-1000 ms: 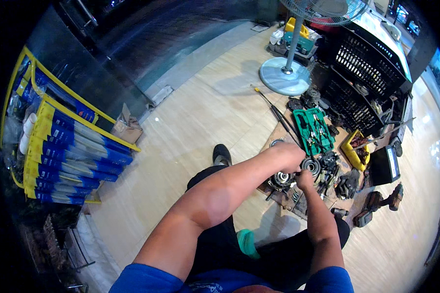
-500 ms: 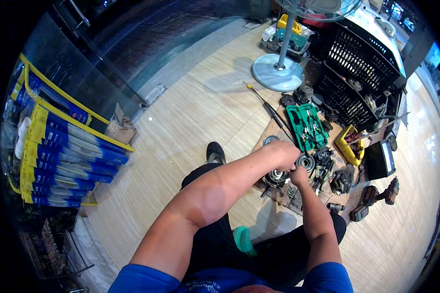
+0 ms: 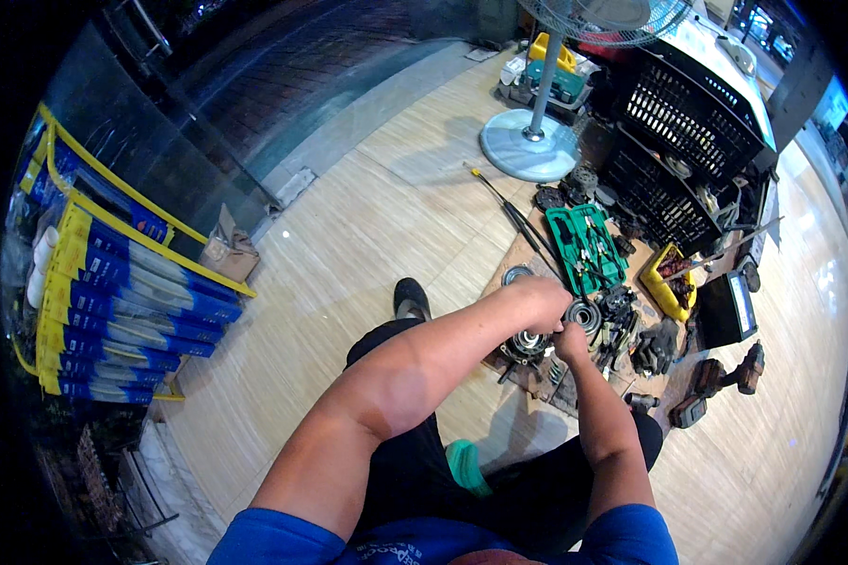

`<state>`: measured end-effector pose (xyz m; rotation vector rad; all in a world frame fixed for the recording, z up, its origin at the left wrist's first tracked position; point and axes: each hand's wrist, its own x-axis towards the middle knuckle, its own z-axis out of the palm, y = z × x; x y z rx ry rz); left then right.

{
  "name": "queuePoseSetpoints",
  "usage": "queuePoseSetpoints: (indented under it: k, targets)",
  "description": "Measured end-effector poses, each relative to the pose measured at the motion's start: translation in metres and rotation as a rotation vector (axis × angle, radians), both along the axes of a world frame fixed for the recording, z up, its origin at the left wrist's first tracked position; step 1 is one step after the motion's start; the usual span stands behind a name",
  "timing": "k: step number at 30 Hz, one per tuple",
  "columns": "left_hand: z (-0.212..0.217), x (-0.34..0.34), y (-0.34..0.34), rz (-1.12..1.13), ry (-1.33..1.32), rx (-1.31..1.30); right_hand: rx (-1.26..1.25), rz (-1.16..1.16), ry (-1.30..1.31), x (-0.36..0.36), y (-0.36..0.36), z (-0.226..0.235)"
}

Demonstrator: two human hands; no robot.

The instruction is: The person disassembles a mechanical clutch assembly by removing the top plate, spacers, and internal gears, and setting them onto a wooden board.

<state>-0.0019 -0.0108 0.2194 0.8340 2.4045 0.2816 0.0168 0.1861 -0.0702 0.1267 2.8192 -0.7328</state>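
Observation:
My left hand (image 3: 543,303) is closed above a round metal machine part (image 3: 526,348), its back toward me and its fingertips hidden. My right hand (image 3: 571,343) is also closed, its fingers meeting those of the left hand. Whatever the two hands pinch between them is too small or hidden to make out. Just right of the hands lies a ringed, pulley-like metal part (image 3: 584,317). Another metal ring (image 3: 515,274) shows partly beyond my left hand. These parts rest on a brown sheet of cardboard (image 3: 513,252) on the floor.
Beyond the hands lies an open green tool case (image 3: 586,250). Rightward are a yellow tray (image 3: 669,282), dark gloves (image 3: 657,347), a black box (image 3: 728,309) and cordless power tools (image 3: 707,377). A pedestal fan (image 3: 530,141) and black crates (image 3: 693,113) stand farther back; a yellow rack (image 3: 137,226) stands left.
The whole view has shifted slightly, so the floor things appear a little farther left. Both hands stay together over the round metal part, with hardly any visible movement.

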Motion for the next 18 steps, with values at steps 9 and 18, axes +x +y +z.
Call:
queuePoseSetpoints:
  k: [9, 18]
  targets:
    - [0.001, 0.000, 0.002, -0.001, -0.009, -0.014, -0.056, 0.053, -0.009, 0.003, 0.000, 0.010]
    - [0.005, 0.003, -0.002, 0.013, -0.013, -0.005, -0.061, 0.075, -0.009, 0.006, -0.003, 0.019]
